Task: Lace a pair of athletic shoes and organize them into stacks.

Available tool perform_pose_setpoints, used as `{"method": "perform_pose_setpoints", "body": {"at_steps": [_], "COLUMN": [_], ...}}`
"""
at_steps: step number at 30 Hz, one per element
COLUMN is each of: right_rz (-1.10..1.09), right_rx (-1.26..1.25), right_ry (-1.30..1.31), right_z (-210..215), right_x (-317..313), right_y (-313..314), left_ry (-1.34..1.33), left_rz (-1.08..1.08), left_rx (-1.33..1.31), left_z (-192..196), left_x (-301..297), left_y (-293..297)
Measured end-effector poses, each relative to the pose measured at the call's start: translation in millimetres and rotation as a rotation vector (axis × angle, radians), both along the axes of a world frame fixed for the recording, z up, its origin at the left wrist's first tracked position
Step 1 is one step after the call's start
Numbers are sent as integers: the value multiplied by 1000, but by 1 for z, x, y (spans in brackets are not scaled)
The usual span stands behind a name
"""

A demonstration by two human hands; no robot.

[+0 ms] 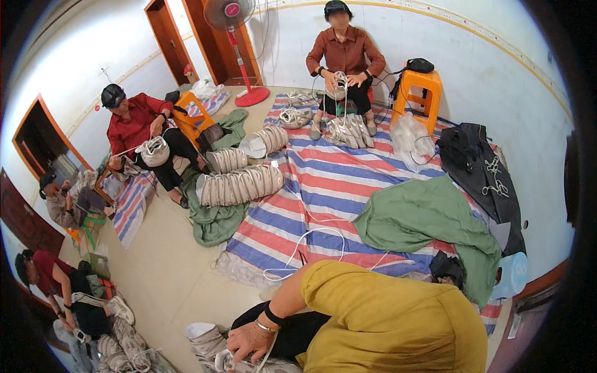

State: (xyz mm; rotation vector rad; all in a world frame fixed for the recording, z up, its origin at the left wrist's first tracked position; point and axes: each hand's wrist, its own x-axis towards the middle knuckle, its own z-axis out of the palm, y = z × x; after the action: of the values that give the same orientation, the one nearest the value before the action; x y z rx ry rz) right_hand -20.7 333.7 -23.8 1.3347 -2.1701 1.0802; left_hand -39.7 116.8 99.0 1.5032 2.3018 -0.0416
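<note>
From the right, my bent right arm in a mustard sleeve reaches down to the lower edge. My right hand (250,342), with a black band and a silver bangle at the wrist, curls its fingers over a pale shoe (222,360), which the frame cuts off. A white strip hangs beside the wrist. Nested beige shoes (205,339) lie just left of the hand, and dark trousers (298,326) show under the forearm. No part of my left hand appears.
Beige shoes (239,185) stand nested in rows on a striped sheet (323,177). A loose white cord (342,239) and a green cloth (413,211) lie nearer. Several co-workers sit handling shoes. An orange stool (418,84), red fan (252,96) and blue bucket (513,273) stand around.
</note>
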Motion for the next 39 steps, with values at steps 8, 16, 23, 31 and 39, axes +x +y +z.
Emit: {"method": "perform_pose_setpoints", "body": {"at_steps": [8,16,23,31,39], "right_rz": [-37,-55,-38,-35,-46], "right_rx": [36,81,29,71,30], "right_ry": [43,22,66,48,57], "right_z": [2,4,7,3,3], "right_x": [0,2,3,0,1], "right_y": [3,2,2,3,0], "left_ry": [-541,-585,126,-153,-239], "left_rz": [721,1210,854,1221,1327], "left_rx": [238,802,601,632,717], "left_z": [-16,-44,-93,-41,-26], "left_x": [-6,6,5,33,33], "left_y": [-7,-7,-46,3,25]}}
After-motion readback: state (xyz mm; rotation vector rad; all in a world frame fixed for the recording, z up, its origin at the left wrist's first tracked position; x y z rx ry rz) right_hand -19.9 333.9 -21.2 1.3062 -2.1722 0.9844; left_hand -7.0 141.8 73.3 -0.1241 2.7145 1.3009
